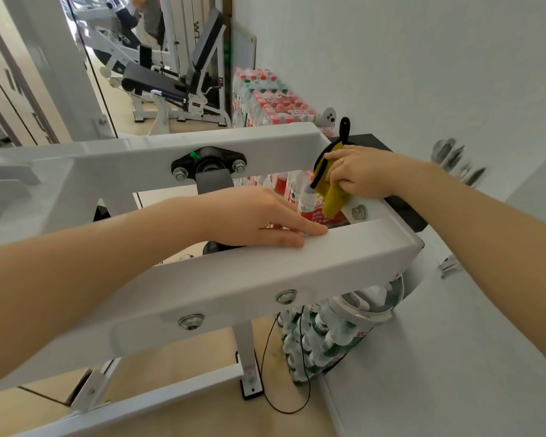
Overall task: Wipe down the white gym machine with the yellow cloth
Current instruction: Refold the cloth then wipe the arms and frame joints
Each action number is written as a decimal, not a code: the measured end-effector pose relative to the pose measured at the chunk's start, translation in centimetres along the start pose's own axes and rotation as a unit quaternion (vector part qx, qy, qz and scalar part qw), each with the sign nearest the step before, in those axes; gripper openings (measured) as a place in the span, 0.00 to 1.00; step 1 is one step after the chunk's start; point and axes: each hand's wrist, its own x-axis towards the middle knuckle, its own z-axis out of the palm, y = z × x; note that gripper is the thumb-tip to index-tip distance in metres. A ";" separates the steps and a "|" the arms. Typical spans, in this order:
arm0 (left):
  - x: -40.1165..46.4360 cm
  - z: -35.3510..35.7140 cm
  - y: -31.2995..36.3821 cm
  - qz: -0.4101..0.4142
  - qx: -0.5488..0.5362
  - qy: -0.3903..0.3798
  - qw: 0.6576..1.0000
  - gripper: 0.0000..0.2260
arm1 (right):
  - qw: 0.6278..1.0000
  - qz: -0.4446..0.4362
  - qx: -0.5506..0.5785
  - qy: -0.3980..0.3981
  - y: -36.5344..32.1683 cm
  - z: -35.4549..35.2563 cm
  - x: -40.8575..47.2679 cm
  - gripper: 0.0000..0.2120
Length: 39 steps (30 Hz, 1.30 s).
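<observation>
The white gym machine [234,279] fills the middle of the head view as a frame of thick white bars with bolts. My right hand [364,171] grips the yellow cloth [330,187], which has a black edge and loop, against the frame's right-hand side bar near a bolt. My left hand [259,216] rests with straight fingers on top of the near crossbar, holding nothing. A black pivot bracket [208,167] sits on the far crossbar.
Shrink-wrapped packs of water bottles [271,99] stand behind and under the frame by the white wall [423,74]. A black-padded bench machine [177,83] is farther back. A thin black cable [284,389] loops on the tan floor beside the frame's foot.
</observation>
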 end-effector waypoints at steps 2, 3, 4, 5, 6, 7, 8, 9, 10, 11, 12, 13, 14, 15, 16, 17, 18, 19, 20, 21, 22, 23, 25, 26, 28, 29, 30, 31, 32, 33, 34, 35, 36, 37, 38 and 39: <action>-0.2 0.1 0.3 -0.003 0.007 0.005 1.000 0.20 | 0.997 0.030 0.071 0.029 -0.5 0.1 -0.5 0.14; -0.3 0.2 0.4 -0.005 0.012 0.007 1.000 0.21 | 0.988 0.051 0.129 0.061 -0.9 0.1 -1.6 0.12; -0.4 0.2 0.6 -0.011 0.022 0.008 1.000 0.21 | 0.974 0.074 0.191 0.101 -1.3 0.1 -3.0 0.10; -0.4 0.2 0.8 -0.013 0.037 0.013 0.999 0.22 | 0.953 0.100 0.250 0.141 -1.8 0.1 -4.7 0.09; -0.4 0.2 0.9 -0.008 0.059 0.022 0.998 0.21 | 0.931 0.124 0.296 0.174 -2.3 0.2 -6.4 0.10; -0.5 0.2 0.9 0.002 0.084 0.034 0.996 0.21 | 0.916 0.145 0.323 0.189 -3.0 0.3 -7.9 0.11; -0.5 0.2 1.1 0.010 0.112 0.043 0.993 0.22 | 0.909 0.160 0.337 0.185 -3.8 0.3 -9.2 0.12; -0.7 0.1 1.3 0.010 0.137 0.049 0.989 0.23 | 0.909 0.172 0.339 0.172 -4.9 0.4 -10.2 0.12; -1.1 0.0 1.3 -0.002 0.153 0.053 0.987 0.23 | 0.909 0.184 0.337 0.161 -5.9 0.3 -10.8 0.12; -1.6 -0.2 1.3 -0.021 0.154 0.055 0.986 0.22 | 0.907 0.196 0.336 0.163 -7.0 0.2 -11.1 0.12; -2.4 -0.5 1.4 -0.043 0.142 0.052 0.988 0.21 | 0.901 0.210 0.338 0.175 -8.2 -0.1 -11.1 0.12; -3.4 -0.7 1.4 -0.062 0.126 0.046 0.989 0.21 | 0.891 0.223 0.345 0.193 -9.6 -0.5 -10.9 0.12; -4.7 -1.0 1.6 -0.073 0.116 0.040 0.990 0.21 | 0.881 0.230 0.354 0.211 -11.3 -0.8 -10.5 0.12; -6.0 -1.1 1.7 -0.082 0.114 0.035 0.989 0.21 | 0.875 0.230 0.360 0.229 -13.3 -0.9 -9.8 0.12; -7.5 -1.3 2.0 -0.093 0.119 0.034 0.988 0.21 | 0.872 0.226 0.353 0.252 -15.7 -0.9 -9.0 0.13; -9.1 -1.3 2.2 -0.103 0.122 0.040 0.986 0.20 | 0.876 0.219 0.324 0.282 -18.2 -0.7 -8.0 0.16; -11.2 -1.4 2.5 -0.115 0.120 0.052 0.985 0.20 | 0.879 0.216 0.282 0.319 -21.2 -0.5 -7.0 0.19; -12.6 -1.4 2.6 -0.126 0.109 0.065 0.984 0.20 | 0.873 0.222 0.244 0.359 -23.1 -0.1 -6.3 0.21; -14.3 -1.4 2.9 -0.145 0.095 0.071 0.982 0.21 | 0.859 0.224 0.228 0.401 -24.8 0.2 -5.7 0.22; -16.3 -1.4 3.3 -0.164 0.082 0.070 0.981 0.23 | 0.840 0.218 0.231 0.439 -26.1 0.4 -5.4 0.23; -18.2 -1.4 3.6 -0.179 0.075 0.068 0.979 0.25 | 0.826 0.212 0.242 0.463 -26.9 0.6 -5.3 0.23; -19.9 -1.2 3.9 -0.191 0.076 0.067 0.976 0.26 | 0.818 0.211 0.252 0.471 -27.3 0.9 -5.3 0.23; -22.8 -0.7 4.8 -0.213 0.089 0.065 0.971 0.27 | 0.809 0.222 0.244 0.486 -27.7 2.0 -5.7 0.23; -23.9 -0.2 5.2 -0.225 0.094 0.065 0.968 0.26 | 0.806 0.234 0.237 0.488 -27.8 2.6 -5.9 0.24; -25.7 0.9 5.9 -0.234 0.120 0.087 0.961 0.23 | 0.797 0.273 0.246 0.479 -28.4 3.3 -6.2 0.26; -26.5 1.3 6.3 -0.232 0.137 0.103 0.957 0.22 | 0.786 0.295 0.263 0.476 -28.9 3.3 -6.1 0.27; -27.3 1.7 6.7 -0.232 0.153 0.118 0.953 0.20 | 0.771 0.315 0.285 0.475 -29.6 3.0 -5.9 0.27; -28.2 2.1 6.9 -0.233 0.165 0.134 0.949 0.20 | 0.759 0.329 0.308 0.470 -30.5 2.5 -5.7 0.27; -29.2 2.5 7.2 -0.236 0.173 0.149 0.945 0.19 | 0.754 0.334 0.326 0.463 -31.7 1.8 -5.5 0.26; -30.2 2.9 7.3 -0.239 0.178 0.162 0.941 0.19 | 0.758 0.326 0.336 0.453 -33.2 1.2 -5.3 0.26; -31.1 3.3 7.5 -0.247 0.180 0.172 0.937 0.19 | 0.771 0.304 0.339 0.445 -35.1 0.6 -5.1 0.27; -32.0 3.6 7.6 -0.255 0.184 0.180 0.932 0.19 | 0.788 0.270 0.337 0.439 -37.3 0.1 -4.9 0.27; -32.8 3.8 7.6 -0.265 0.186 0.186 0.928 0.19 | 0.804 0.229 0.332 0.437 -39.7 -0.3 -4.6 0.27; -33.5 3.9 7.6 -0.274 0.185 0.191 0.924 0.19 | 0.817 0.188 0.323 0.440 -42.0 -0.5 -4.2 0.27; -34.2 4.0 7.5 -0.284 0.182 0.198 0.920 0.19 | 0.825 0.153 0.307 0.449 -44.0 -0.7 -3.9 0.28; -34.7 4.0 7.5 -0.293 0.180 0.208 0.916 0.19 | 0.830 0.126 0.291 0.459 -45.2 -0.8 -3.6 0.28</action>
